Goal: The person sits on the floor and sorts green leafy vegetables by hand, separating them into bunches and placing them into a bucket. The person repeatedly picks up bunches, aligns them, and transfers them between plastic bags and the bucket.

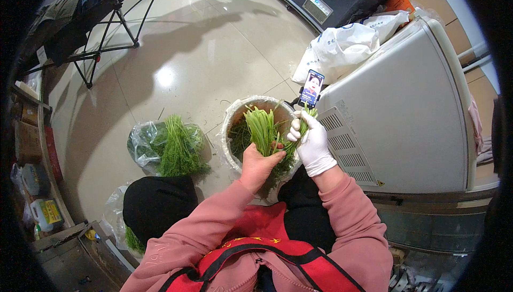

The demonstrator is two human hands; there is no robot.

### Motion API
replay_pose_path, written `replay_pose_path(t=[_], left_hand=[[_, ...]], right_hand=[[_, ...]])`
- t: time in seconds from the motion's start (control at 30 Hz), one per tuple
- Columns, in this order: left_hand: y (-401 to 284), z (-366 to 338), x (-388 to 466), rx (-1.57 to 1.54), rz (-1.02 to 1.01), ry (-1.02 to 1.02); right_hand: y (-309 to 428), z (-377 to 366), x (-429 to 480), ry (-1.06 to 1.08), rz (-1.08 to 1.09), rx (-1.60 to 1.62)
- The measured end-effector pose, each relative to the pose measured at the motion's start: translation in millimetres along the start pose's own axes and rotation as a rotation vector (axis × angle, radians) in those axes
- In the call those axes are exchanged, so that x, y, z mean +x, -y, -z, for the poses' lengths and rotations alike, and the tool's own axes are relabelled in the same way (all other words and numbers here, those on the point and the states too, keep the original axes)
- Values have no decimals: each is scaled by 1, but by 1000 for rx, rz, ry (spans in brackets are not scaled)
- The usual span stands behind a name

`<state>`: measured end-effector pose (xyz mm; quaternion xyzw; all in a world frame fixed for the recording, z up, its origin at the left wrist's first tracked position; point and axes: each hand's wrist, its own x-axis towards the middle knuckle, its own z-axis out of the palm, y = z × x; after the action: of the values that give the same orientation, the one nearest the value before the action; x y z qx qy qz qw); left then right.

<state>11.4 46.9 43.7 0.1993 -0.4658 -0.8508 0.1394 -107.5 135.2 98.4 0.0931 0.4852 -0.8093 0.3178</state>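
My bare left hand (259, 164) grips a thick bunch of green stems (260, 129), their pale ends pointing away from me. In a white glove, my right hand (310, 141) is closed around a smaller bunch of feathery greens (308, 117), with stem ends poking out above the fist. Both hands are over a round bin (227, 153) lined with clear plastic. Loose feathery greens (239, 137) lie inside it. Left of the bin, a pile of dill-like greens (178, 147) rests on and beside a clear plastic bag (146, 143) on the floor.
A phone (312, 86) on a holder stands just beyond my right hand. To the right is a large white appliance (400, 103) with white sacks (340, 47) beside it. A folding frame (116, 23) with a person on it is at upper left. Shelves (50, 147) line the left.
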Motion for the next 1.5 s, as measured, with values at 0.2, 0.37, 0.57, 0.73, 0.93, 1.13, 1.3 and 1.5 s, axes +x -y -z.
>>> replay_pose_path(t=[0.2, 0.37, 0.57, 0.73, 0.93, 1.13, 1.3, 1.5], left_hand=[[5, 0, 2, 47, -23, -20], [5, 1, 4, 55, 22, -35], [0, 5, 5, 89, -39, -75], [-2, 14, 11, 121, -43, -163], [4, 27, 20, 62, -39, -282], [4, 42, 27, -4, 14, -343], [-2, 39, 26, 5, 69, -298], [-6, 33, 24, 10, 97, -205]], right_hand=[[-4, -2, 0, -10, -12, -24], [-6, 2, 1, -4, 24, -78], [0, 6, 5, -33, 100, -61], [10, 8, 6, -36, 145, -23], [24, 18, 10, -69, 200, 20], [40, 29, 10, -55, 217, 94], [55, 39, 8, 169, 128, 203], [59, 38, 5, 463, 37, 246]])
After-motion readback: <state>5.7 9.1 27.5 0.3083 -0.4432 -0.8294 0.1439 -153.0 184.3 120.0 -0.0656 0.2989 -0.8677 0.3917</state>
